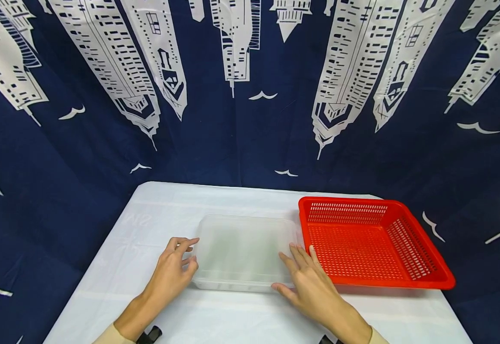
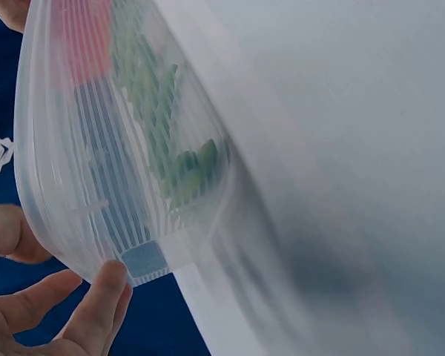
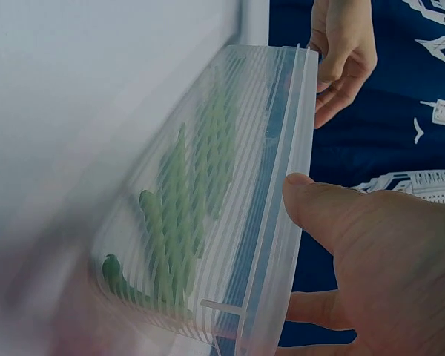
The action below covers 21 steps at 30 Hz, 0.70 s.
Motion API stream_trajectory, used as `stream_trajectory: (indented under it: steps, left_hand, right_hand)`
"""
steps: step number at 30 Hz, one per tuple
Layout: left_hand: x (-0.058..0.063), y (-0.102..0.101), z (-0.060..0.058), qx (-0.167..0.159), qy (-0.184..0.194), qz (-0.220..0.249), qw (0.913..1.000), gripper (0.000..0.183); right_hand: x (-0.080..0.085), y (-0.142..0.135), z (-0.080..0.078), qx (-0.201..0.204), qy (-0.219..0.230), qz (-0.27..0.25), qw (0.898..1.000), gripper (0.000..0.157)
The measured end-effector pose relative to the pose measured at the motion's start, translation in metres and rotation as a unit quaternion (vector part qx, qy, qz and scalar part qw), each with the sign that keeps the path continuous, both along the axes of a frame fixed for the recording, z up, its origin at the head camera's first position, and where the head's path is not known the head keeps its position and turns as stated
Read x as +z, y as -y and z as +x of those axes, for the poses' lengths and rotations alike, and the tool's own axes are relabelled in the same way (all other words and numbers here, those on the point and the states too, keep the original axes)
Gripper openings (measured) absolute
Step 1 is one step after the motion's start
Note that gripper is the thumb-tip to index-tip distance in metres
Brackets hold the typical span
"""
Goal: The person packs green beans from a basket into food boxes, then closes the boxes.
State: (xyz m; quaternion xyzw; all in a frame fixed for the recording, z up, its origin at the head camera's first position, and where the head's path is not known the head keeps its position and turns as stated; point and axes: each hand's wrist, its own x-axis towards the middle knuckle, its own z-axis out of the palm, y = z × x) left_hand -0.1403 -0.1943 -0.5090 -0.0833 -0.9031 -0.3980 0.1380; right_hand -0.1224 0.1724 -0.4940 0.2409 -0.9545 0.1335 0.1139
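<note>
A clear plastic container (image 1: pixel 243 253) with a frosted lid sits on the white table. Through its ribbed side, long green pods (image 3: pixel 178 215) show in the right wrist view. At the container's left edge is my left hand (image 1: pixel 177 267), its fingers loosely bent. In the left wrist view a fingertip of that hand touches the container's corner. My right hand (image 1: pixel 310 286) rests with spread fingers over the lid's right edge. Its thumb lies against the lid's front rim. The right wrist view shows this thumb on the lid (image 3: pixel 293 230).
A red perforated basket (image 1: pixel 362 248) stands directly right of the container, close to my right fingers. White cloth covers the table (image 1: pixel 159 205). Behind and around it hangs a dark blue cloth (image 1: pixel 233 143) with white building prints.
</note>
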Motion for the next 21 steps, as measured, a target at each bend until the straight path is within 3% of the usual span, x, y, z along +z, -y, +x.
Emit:
stream_trajectory:
  steps: [14, 21]
  left_hand:
    - [0.0016, 0.0038, -0.0004, -0.017, 0.016, -0.003, 0.9997, 0.053]
    - [0.0037, 0.0025, -0.0058, -0.004, 0.02, -0.079, 0.9966, 0.053]
  right_hand:
    - [-0.0001, 0.0016, -0.0022, 0.011, 0.005, 0.014, 1.0, 0.073]
    - [0.0041, 0.0029, -0.0083, 0.004, 0.004, 0.003, 1.0, 0.067]
